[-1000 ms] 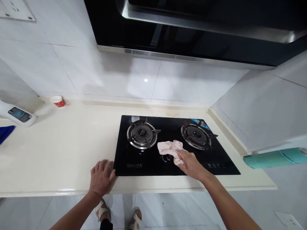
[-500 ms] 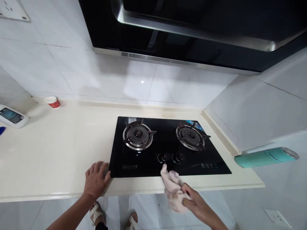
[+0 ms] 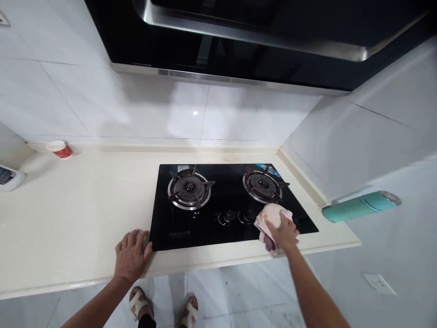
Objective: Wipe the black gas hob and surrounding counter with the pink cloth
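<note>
pale pink cloth (image 3: 271, 213) lies beneath and left of the half-curled right hand (image 3: 284, 230), which grips it against the black glass hob (image 3: 208, 232); the left hand (image 3: 130, 255) rests empty, outspread, on the cream bench (image 3: 78, 223).

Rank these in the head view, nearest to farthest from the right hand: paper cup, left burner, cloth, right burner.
1. Cloth, under the right hand.
2. Right burner, just beyond the cloth.
3. Left burner, on the cooktop's left side.
4. Paper cup, far left, at the counter's back.
</note>
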`<state>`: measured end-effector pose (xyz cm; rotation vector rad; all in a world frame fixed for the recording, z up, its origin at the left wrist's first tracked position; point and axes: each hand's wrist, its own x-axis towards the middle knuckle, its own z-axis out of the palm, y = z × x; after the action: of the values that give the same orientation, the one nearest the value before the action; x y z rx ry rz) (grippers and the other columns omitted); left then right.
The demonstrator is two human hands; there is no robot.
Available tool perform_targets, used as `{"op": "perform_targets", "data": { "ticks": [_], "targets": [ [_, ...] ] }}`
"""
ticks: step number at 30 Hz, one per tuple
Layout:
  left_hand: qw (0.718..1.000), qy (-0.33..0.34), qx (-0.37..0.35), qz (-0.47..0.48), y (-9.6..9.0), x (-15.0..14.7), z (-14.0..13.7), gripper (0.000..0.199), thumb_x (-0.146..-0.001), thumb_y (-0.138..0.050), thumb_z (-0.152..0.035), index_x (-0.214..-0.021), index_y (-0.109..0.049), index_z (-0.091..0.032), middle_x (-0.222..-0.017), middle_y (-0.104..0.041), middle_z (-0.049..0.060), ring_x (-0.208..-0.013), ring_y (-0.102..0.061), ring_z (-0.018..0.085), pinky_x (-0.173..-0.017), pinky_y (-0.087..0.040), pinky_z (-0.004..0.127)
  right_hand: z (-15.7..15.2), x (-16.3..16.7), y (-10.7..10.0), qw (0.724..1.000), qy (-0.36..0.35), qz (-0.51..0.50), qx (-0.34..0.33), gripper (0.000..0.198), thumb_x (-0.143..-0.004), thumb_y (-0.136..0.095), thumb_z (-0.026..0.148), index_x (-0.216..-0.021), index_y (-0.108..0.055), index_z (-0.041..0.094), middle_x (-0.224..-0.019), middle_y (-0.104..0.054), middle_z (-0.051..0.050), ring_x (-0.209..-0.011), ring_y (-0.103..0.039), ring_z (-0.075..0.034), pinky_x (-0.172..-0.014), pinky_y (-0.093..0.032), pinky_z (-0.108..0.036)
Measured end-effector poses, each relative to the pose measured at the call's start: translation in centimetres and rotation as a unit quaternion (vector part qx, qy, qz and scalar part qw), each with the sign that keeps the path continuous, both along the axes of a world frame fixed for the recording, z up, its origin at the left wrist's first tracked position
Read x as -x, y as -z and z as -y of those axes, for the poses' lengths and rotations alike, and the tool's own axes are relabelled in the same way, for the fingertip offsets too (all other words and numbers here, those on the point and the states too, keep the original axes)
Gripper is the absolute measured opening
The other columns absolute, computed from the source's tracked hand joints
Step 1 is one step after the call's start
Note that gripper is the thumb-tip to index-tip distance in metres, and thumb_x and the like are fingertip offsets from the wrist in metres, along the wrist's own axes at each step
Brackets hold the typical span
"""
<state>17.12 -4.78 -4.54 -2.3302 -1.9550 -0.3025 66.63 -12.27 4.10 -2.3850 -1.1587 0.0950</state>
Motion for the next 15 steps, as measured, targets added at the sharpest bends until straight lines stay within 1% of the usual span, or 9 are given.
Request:
{"op": "perform_targets", "data": {
  "ticks": [4,6,8,10,12,14,15],
  "targets": [
    [1.0,0.0,0.001,0.003,0.0,-0.1,0.0,0.041,-0.097,-0.044,-0.041,-0.128,-0.063,-0.022,-0.134,-0.058,0.013,-0.127,-0.046,0.033,-0.1,-0.039,0.051,0.0,3.2,2.6,0.998,-0.02,-0.052,-0.002,0.04,-0.097,-0.062,0.042,-0.129,-0.059,0.019,-0.13,-0.06,-0.01,-0.111,-0.062,-0.023,-0.093,-0.055,-0.045],
    [1.0,0.0,0.002,0.006,0.1,0.0,0.0,0.041,-0.097,-0.044,-0.041,-0.128,-0.063,-0.022,-0.134,-0.058,0.013,-0.127,-0.045,0.034,-0.101,-0.039,0.051,0.4,5.3,3.3,0.996,-0.036,-0.076,-0.003,0.038,-0.097,-0.061,0.042,-0.128,-0.06,0.019,-0.13,-0.06,-0.01,-0.11,-0.062,-0.022,-0.094,-0.055,-0.043],
    [1.0,0.002,0.0,0.012,0.3,0.0,0.0,0.041,-0.097,-0.044,-0.041,-0.128,-0.063,-0.022,-0.135,-0.058,0.013,-0.127,-0.045,0.034,-0.101,-0.038,0.051,0.9,8.1,3.8,0.992,-0.061,-0.109,-0.005,0.038,-0.096,-0.062,0.043,-0.127,-0.06,0.02,-0.127,-0.061,-0.009,-0.107,-0.063,-0.022,-0.09,-0.056,-0.042],
    [1.0,0.003,-0.003,0.018,0.5,0.1,0.1,0.041,-0.096,-0.044,-0.041,-0.128,-0.063,-0.023,-0.135,-0.058,0.013,-0.128,-0.045,0.033,-0.102,-0.038,0.051,1.3,11.7,4.3,0.982,-0.101,-0.161,-0.007,0.04,-0.09,-0.067,0.043,-0.124,-0.062,0.024,-0.122,-0.062,-0.009,-0.102,-0.065,-0.024,-0.08,-0.057,-0.039],
    [1.0,0.002,-0.008,0.023,0.6,0.1,0.1,0.041,-0.096,-0.045,-0.041,-0.128,-0.063,-0.023,-0.135,-0.059,0.013,-0.128,-0.045,0.034,-0.102,-0.038,0.051,1.6,15.5,4.7,0.965,-0.147,-0.218,-0.012,0.04,-0.082,-0.071,0.042,-0.119,-0.064,0.029,-0.115,-0.064,-0.006,-0.096,-0.067,-0.027,-0.069,-0.057,-0.037],
    [1.0,0.0,-0.011,0.026,0.8,0.2,0.1,0.041,-0.096,-0.046,-0.041,-0.127,-0.064,-0.023,-0.135,-0.059,0.013,-0.127,-0.046,0.034,-0.101,-0.039,0.051,1.6,18.7,4.8,0.947,-0.185,-0.263,-0.017,0.036,-0.079,-0.071,0.042,-0.113,-0.065,0.033,-0.105,-0.066,-0.003,-0.088,-0.068,-0.025,-0.064,-0.055,-0.034],
    [1.0,-0.001,-0.013,0.027,0.8,0.2,0.1,0.041,-0.095,-0.046,-0.041,-0.127,-0.064,-0.023,-0.135,-0.059,0.013,-0.127,-0.046,0.034,-0.1,-0.039,0.051,1.5,19.6,4.6,0.939,-0.198,-0.281,-0.02,0.035,-0.079,-0.07,0.044,-0.111,-0.064,0.033,-0.1,-0.067,-0.002,-0.084,-0.068,-0.024,-0.063,-0.055,-0.033]
  ]
}}
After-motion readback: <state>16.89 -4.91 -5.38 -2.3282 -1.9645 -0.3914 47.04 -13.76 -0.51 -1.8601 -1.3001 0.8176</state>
